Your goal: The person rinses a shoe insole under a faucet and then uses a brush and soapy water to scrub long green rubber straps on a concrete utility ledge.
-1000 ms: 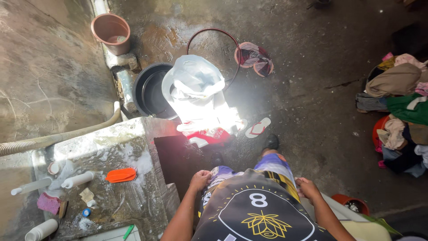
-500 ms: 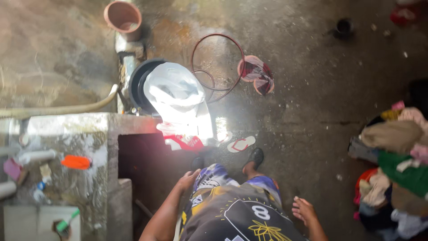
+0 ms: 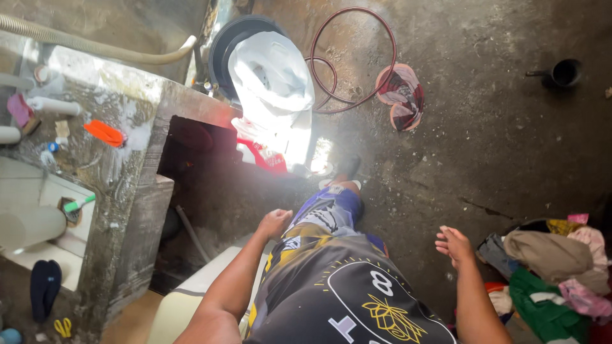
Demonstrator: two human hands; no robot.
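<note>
Bare hands (image 3: 274, 223) (image 3: 454, 245) — rough wet concrete floor (image 3: 510, 146)

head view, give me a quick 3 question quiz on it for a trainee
1. True or false: the left hand is gripping the orange brush.
2. Where is the pile of clothes? A) on the concrete counter B) on the floor to the person's right C) inside the white basin
3. Fill in: the thin reddish hose lies in a ____ on the floor.

Key
1. False: it hangs empty beside the shorts, loosely curled; the brush lies on the counter.
2. B
3. Loop. The right hand is also empty, fingers open.
</note>
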